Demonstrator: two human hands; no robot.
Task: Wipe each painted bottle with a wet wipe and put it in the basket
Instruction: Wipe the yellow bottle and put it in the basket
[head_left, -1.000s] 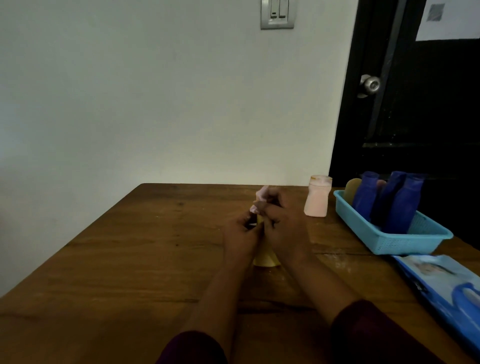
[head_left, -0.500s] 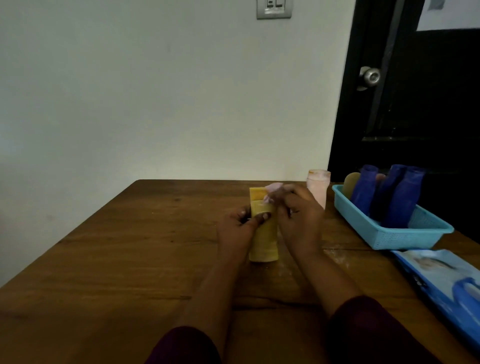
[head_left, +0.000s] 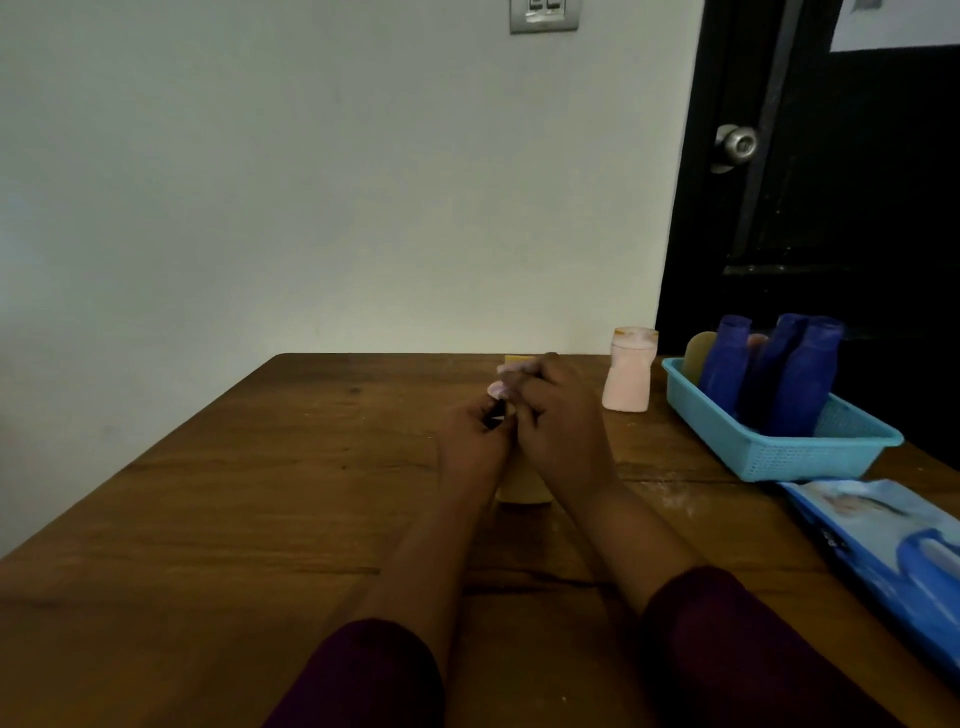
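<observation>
at the middle of the table (head_left: 260, 493), a yellow bottle (head_left: 522, 486) is stood upright and clasped on both sides. the left hand (head_left: 470, 441) is curled round its body, while a pinkish wipe (head_left: 511, 371) is pinched against its top by the right hand (head_left: 561, 421). the wiping step is judged to be in hand. next, the bottle must be lifted right, past the pink bottle (head_left: 628, 376), and set in the basket (head_left: 779, 457) beside the blue bottles (head_left: 802, 384).

A home room: wooden table (head_left: 260, 493); plain wall (head_left: 311, 182) with switch plate (head_left: 544, 15); dark door (head_left: 857, 208) with round knob (head_left: 736, 144)
</observation>
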